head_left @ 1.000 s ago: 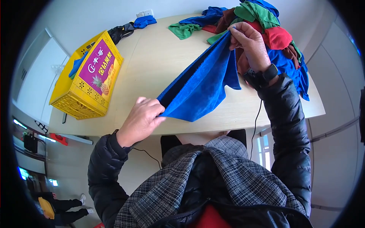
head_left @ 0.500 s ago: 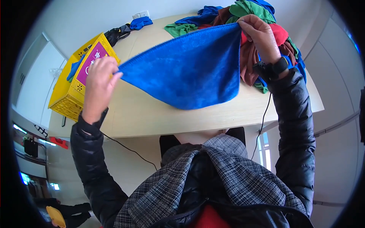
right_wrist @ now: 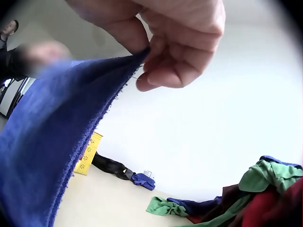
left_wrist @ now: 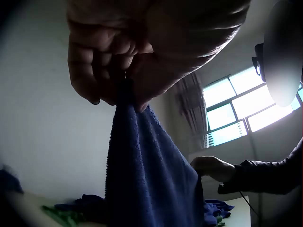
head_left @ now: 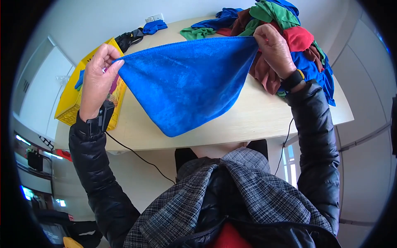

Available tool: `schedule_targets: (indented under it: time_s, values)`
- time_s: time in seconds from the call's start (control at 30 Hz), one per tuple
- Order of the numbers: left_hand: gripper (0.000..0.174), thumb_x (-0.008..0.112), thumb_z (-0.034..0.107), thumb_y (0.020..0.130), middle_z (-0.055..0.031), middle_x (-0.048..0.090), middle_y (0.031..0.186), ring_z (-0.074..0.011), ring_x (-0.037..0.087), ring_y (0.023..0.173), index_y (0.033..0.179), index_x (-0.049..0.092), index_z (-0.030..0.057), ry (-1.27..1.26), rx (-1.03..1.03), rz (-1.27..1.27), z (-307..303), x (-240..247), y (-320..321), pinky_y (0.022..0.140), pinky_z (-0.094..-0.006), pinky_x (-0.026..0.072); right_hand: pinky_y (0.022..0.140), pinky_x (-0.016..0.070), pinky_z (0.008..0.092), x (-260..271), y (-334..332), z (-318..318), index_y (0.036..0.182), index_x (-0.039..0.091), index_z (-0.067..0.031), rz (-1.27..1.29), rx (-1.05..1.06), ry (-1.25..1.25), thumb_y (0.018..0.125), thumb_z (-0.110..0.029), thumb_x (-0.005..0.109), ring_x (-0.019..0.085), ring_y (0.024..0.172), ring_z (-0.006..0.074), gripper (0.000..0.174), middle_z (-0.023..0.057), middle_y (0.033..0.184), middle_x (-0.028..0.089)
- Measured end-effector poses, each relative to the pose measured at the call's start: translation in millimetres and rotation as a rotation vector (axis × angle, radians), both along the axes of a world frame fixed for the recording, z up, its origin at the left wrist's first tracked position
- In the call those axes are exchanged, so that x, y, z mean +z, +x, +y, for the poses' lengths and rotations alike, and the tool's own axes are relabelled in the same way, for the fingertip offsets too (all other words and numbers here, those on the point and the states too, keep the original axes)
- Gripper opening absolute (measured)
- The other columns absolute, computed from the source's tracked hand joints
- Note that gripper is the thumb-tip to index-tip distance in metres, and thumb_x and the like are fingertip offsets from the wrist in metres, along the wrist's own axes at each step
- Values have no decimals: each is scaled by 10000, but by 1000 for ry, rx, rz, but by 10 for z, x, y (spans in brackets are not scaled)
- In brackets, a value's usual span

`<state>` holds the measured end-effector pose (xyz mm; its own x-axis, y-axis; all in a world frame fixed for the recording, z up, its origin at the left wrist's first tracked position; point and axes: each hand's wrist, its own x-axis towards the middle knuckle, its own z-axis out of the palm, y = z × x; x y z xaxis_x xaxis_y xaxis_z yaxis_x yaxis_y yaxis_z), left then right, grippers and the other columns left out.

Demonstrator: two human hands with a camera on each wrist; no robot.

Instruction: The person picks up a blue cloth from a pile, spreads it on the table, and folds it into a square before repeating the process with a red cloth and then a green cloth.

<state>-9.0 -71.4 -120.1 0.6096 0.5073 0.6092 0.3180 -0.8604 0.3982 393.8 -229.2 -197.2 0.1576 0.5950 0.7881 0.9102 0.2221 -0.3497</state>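
Note:
A blue cloth (head_left: 186, 82) hangs between both hands above the table, its upper edge stretched nearly level and its lower part drooping to a rounded point. The left hand (head_left: 98, 78) pinches the upper left corner between thumb and fingers, in front of the yellow crate. At the upper right corner the right hand (head_left: 276, 49) pinches the cloth beside the heap. In the left wrist view the cloth (left_wrist: 147, 170) falls in folds below the left hand (left_wrist: 142, 47). The right wrist view shows the right hand (right_wrist: 175, 42) holding the cloth's (right_wrist: 57, 123) corner.
A heap of green, red, brown and blue cloths (head_left: 300, 39) lies at the table's (head_left: 136, 134) back right. The yellow crate (head_left: 68, 101) stands at the left. Behind it are a black item (head_left: 129, 39) and a small blue cloth (head_left: 154, 27). Black cables hang near both wrists.
Since a second ago the left hand has moved up and left, spreading the cloth wide. Over the last half second the left hand rose slightly and the right hand dropped a little, levelling the upper edge.

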Motion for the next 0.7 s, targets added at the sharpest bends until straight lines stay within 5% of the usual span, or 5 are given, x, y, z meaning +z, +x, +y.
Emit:
schedule_targets:
  time_s: [0.2, 0.37, 0.57, 0.7]
  values:
    - [95, 625, 55, 961, -29, 567, 849, -136, 540, 778, 940, 533, 47, -7, 61, -7, -42, 70, -18, 767, -257, 486, 785, 483, 237, 31, -30, 10, 1031, 592, -46, 208, 242, -60, 1030, -88, 575, 556, 883, 76, 45, -21, 925, 585]
    - [127, 618, 88, 942, -81, 523, 811, -173, 524, 746, 946, 534, -8, 60, 25, 280, 334, -3, -58, 705, -310, 452, 793, 468, 214, 68, 38, 85, 1043, 596, -54, 202, 290, -19, 1029, -79, 575, 552, 884, 59, 36, -24, 937, 596]
    - [158, 623, 98, 917, -127, 540, 828, -260, 534, 738, 922, 498, 0, 227, -94, 261, 1017, -374, 578, 693, -353, 442, 840, 461, 198, -94, 417, 197, 1079, 630, -59, 443, 263, -52, 1015, -57, 595, 576, 920, 58, 73, -30, 958, 623]
    - [134, 634, 96, 910, -133, 577, 840, -287, 575, 785, 964, 544, 13, 308, -95, 115, 1304, -333, 1170, 718, -369, 467, 845, 467, 200, 221, 663, -50, 1099, 655, -64, 305, 218, 164, 999, -46, 619, 592, 941, 63, 107, -27, 971, 635]
